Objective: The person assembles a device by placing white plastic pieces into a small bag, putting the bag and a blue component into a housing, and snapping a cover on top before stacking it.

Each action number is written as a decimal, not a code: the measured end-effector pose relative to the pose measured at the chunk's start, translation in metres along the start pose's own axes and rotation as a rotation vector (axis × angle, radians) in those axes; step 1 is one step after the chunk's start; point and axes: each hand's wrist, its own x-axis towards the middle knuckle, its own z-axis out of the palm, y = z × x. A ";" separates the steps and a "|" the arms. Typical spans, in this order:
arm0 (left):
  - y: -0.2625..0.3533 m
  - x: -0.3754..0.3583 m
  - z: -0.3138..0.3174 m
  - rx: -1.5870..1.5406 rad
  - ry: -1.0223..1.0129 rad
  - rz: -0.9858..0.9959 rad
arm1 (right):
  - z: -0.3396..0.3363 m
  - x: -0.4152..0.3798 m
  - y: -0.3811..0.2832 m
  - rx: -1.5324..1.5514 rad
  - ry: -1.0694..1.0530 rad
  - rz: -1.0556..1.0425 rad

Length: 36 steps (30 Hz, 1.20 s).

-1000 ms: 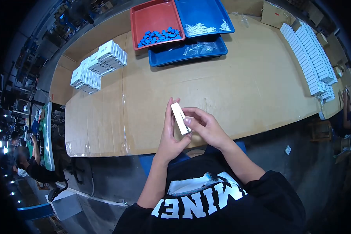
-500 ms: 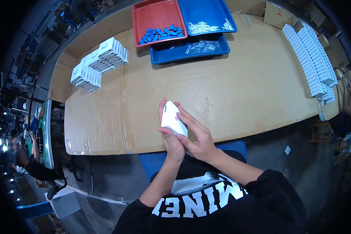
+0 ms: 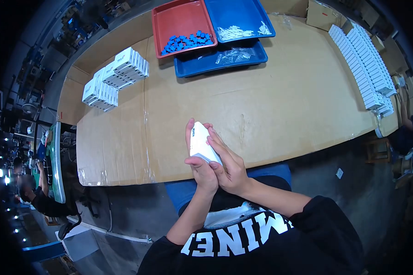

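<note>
A small white box (image 3: 200, 141) with dark lettering and a red mark is held between both hands above the near side of the table. My left hand (image 3: 201, 173) is closed around its left side and lower end, thumb across the near end. My right hand (image 3: 230, 167) presses on its right side, with fingers along the upper edge. The palms meet below the box, and its underside is hidden.
Stacked white boxes (image 3: 129, 65) stand at the back left, long rows of white boxes (image 3: 360, 68) at the right. A red tray (image 3: 181, 20) holds blue parts; one blue tray (image 3: 236, 16) holds white pieces, and a lower blue tray (image 3: 197, 68) holds clear bags. A co-worker (image 3: 46, 197) is at far left.
The box stays in both hands, slightly turned. My right fingers have shifted a little along its edge. The whole view has moved slightly.
</note>
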 end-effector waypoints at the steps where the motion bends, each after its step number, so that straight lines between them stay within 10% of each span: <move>1: 0.000 0.000 -0.001 0.005 0.000 0.004 | 0.001 0.000 -0.002 0.005 0.002 -0.003; 29: 0.003 0.002 -0.023 -0.145 0.132 0.021 | 0.002 0.008 -0.007 -0.055 -0.174 0.058; 31: 0.002 0.003 -0.026 0.001 0.110 0.115 | 0.004 0.006 -0.004 0.357 -0.101 0.549; 36: -0.015 -0.002 -0.028 0.219 0.030 0.179 | -0.007 0.018 -0.013 0.749 -0.129 0.891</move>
